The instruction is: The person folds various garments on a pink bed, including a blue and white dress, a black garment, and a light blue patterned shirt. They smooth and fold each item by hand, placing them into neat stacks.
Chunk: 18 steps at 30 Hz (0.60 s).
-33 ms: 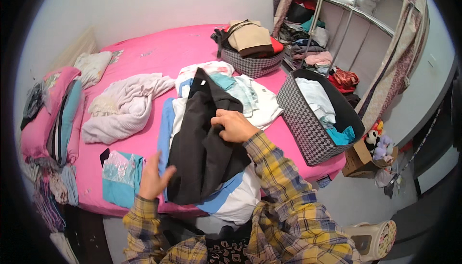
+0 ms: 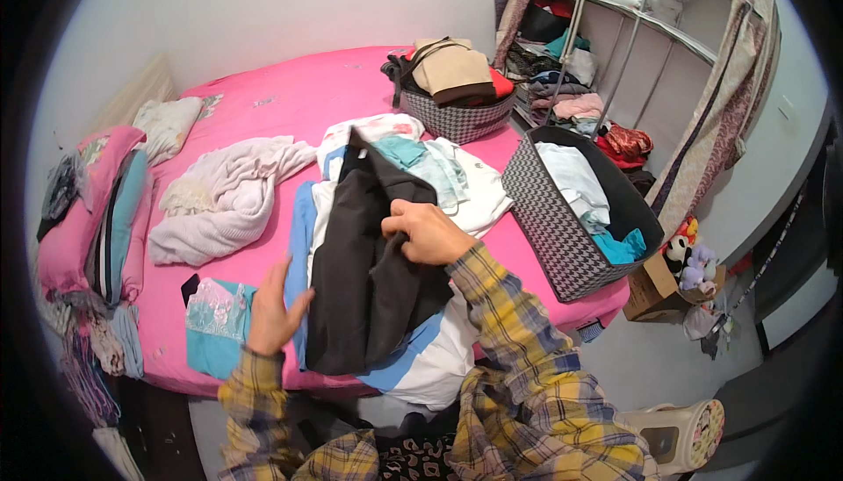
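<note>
Hand at left (image 2: 274,316) has edged forward.

bed (image 2: 325,73) that was bright pink, garment (image 2: 349,262) at its near edge that was charcoal-black, folded cloth (image 2: 213,349) by the near left corner that was turquoise, right-edge basket (image 2: 549,244) that was grey-and-white houndstooth, sleeves (image 2: 518,310) that were yellow plaid, blurred left-edge strands (image 2: 86,384) that seemed purple

Right hand (image 2: 428,232): pinching the dark garment (image 2: 351,262)
Left hand (image 2: 278,310): splayed just beside it
Near basket (image 2: 543,218): clothes (image 2: 572,187) inside, on pink bed (image 2: 307,77)
</note>
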Each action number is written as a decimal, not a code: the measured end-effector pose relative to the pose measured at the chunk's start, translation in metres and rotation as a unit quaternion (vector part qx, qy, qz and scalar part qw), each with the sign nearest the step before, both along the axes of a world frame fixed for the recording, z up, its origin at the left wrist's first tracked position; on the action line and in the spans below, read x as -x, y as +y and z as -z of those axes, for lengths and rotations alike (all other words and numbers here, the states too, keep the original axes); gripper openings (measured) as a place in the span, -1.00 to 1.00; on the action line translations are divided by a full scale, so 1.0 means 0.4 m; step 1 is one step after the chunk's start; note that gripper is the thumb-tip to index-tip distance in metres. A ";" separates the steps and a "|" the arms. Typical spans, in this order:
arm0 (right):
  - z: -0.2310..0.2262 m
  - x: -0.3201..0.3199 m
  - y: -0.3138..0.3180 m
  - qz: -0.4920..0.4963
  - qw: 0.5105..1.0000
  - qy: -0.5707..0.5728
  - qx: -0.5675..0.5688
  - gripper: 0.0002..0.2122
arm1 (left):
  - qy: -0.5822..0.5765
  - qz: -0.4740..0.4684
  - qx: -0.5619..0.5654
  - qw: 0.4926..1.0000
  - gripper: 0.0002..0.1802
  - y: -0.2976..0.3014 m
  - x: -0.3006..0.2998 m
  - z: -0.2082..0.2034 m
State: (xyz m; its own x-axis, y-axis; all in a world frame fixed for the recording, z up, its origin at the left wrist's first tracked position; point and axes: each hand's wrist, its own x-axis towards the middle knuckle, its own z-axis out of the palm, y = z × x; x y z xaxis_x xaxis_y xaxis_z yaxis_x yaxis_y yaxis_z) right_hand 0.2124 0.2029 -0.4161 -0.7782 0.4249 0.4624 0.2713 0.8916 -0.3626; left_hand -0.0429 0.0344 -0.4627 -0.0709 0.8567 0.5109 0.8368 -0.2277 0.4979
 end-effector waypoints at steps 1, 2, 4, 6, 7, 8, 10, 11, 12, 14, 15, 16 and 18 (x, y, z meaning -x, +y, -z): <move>-0.029 -0.023 -0.025 -0.023 0.999 0.011 -0.035 -0.76 | 0.040 0.058 -0.068 0.995 -0.40 0.053 -0.035 -0.076; -0.052 -0.042 -0.048 -0.048 0.996 0.021 -0.068 -0.77 | 0.041 0.116 -0.060 0.991 -0.38 0.097 -0.078 -0.147; -0.094 -0.061 -0.103 -0.078 0.993 0.023 -0.085 -0.77 | 0.076 0.231 -0.066 0.968 -0.30 0.175 -0.134 -0.227; -0.115 -0.104 -0.127 -0.050 0.994 0.013 -0.093 -0.83 | 0.100 0.289 -0.040 0.951 -0.35 0.245 -0.165 -0.247; -0.110 -0.120 -0.127 -0.042 0.994 0.025 -0.093 -0.82 | 0.072 0.296 -0.027 0.952 -0.36 0.258 -0.174 -0.245; -0.112 -0.145 -0.130 -0.029 0.994 0.035 -0.096 -0.82 | 0.042 0.308 -0.018 0.950 -0.38 0.272 -0.191 -0.246; -0.095 -0.174 -0.118 -0.046 0.991 0.070 -0.100 -0.79 | -0.026 0.310 -0.034 0.950 -0.40 0.304 -0.175 -0.182; -0.094 -0.201 -0.117 -0.036 0.993 0.068 -0.091 -0.75 | -0.012 0.276 -0.049 0.960 -0.40 0.318 -0.177 -0.162; -0.096 -0.210 -0.121 -0.040 0.993 0.070 -0.081 -0.71 | 0.007 0.227 -0.062 0.972 -0.40 0.309 -0.161 -0.150; -0.092 -0.232 -0.131 -0.031 0.995 0.087 -0.042 -0.71 | 0.053 0.162 -0.145 0.975 -0.39 0.336 -0.110 -0.106; -0.086 -0.238 -0.132 -0.022 0.995 0.098 -0.024 -0.70 | 0.070 0.136 -0.121 0.981 -0.37 0.344 -0.086 -0.103; -0.082 -0.244 -0.130 -0.008 0.996 0.086 -0.020 -0.71 | 0.086 0.111 -0.097 0.985 -0.36 0.340 -0.062 -0.095; -0.088 -0.247 -0.134 0.010 0.997 0.076 -0.019 -0.76 | 0.086 0.112 -0.127 0.982 -0.38 0.328 -0.057 -0.091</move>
